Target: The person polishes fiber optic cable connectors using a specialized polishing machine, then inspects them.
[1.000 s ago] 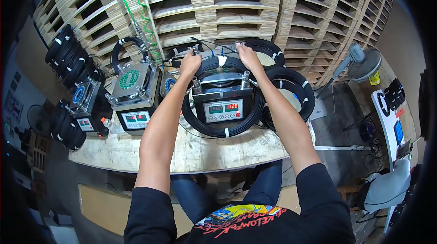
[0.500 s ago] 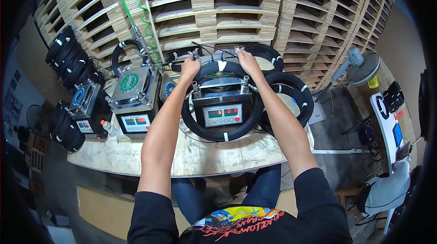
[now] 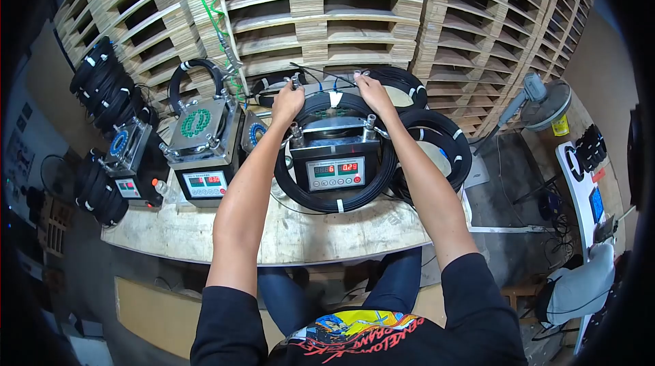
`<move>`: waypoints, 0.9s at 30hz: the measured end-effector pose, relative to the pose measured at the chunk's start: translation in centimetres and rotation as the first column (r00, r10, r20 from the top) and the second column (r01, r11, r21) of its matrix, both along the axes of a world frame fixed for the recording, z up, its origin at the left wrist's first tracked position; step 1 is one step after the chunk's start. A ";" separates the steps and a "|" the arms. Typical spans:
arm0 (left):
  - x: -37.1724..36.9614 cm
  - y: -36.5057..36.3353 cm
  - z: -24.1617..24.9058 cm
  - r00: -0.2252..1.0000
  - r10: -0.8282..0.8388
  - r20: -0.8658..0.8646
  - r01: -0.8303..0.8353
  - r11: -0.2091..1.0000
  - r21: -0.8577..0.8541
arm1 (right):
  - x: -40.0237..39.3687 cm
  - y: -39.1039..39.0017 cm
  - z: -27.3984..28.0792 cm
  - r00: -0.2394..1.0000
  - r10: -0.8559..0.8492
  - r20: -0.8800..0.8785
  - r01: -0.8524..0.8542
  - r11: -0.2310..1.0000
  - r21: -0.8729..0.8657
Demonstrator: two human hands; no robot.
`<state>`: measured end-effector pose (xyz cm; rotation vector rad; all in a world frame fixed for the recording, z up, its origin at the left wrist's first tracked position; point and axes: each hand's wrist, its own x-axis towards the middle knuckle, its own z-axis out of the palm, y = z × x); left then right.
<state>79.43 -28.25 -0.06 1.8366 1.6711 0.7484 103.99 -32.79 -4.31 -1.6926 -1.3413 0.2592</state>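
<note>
In the middle of the bench stands a polishing machine (image 3: 336, 173) with a lit red digital display and a metal plate on top. A ring of black cable (image 3: 310, 200), bound with white ties, hangs around it. My left hand (image 3: 289, 100) is closed around the rear left metal clamp post, its knob (image 3: 295, 81) showing above my fingers. My right hand (image 3: 372, 92) is closed at the rear right post, mostly hidden by my fingers. Two front clamp posts (image 3: 370, 126) stand untouched. Thin cables with blue connectors (image 3: 335, 85) rise behind the plate.
A second machine (image 3: 198, 132) with green parts on its plate and a smaller one (image 3: 120, 146) stand left. Black cable coils (image 3: 102, 86) are stacked beyond; more coils (image 3: 437, 141) lie right. A green coiled hose (image 3: 213, 4) hangs at the back near wooden pallets (image 3: 355, 8).
The red digits on the middle machine's display have changed. The green hose and its metal end have swung to the right. Both my hands stay at the rear posts.
</note>
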 end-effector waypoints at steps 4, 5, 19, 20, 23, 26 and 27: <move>-0.1 0.7 -0.9 0.998 -0.049 0.050 0.045 0.996 0.075 | -0.1 -0.4 0.3 0.999 -0.027 -0.029 0.025 0.997 -0.068; -0.1 0.9 -0.9 0.997 -0.053 0.055 0.049 0.996 0.069 | -0.3 -0.5 0.4 0.999 -0.047 0.006 0.047 0.997 -0.066; 0.1 -0.1 0.2 1.000 0.008 -0.028 -0.009 1.000 -0.030 | -0.2 -1.1 1.4 0.997 0.046 -0.069 -0.055 0.990 -0.127; 0.1 0.0 0.2 1.000 0.001 -0.016 -0.001 1.000 -0.020 | -0.3 -0.9 1.2 0.997 0.035 -0.072 -0.042 0.993 -0.107; 0.0 0.7 -0.4 1.000 -0.026 0.009 0.026 0.999 0.018 | -0.1 -0.6 0.7 0.998 0.007 -0.066 -0.013 0.996 -0.084; -0.1 1.7 -1.1 0.997 -0.069 0.031 0.067 0.996 0.057 | -0.3 -0.8 0.8 0.998 -0.018 -0.053 0.013 0.995 -0.096; -0.1 1.6 -0.9 0.995 -0.095 0.041 0.092 0.993 0.069 | -0.5 -1.0 1.1 0.998 -0.030 -0.050 0.024 0.994 -0.109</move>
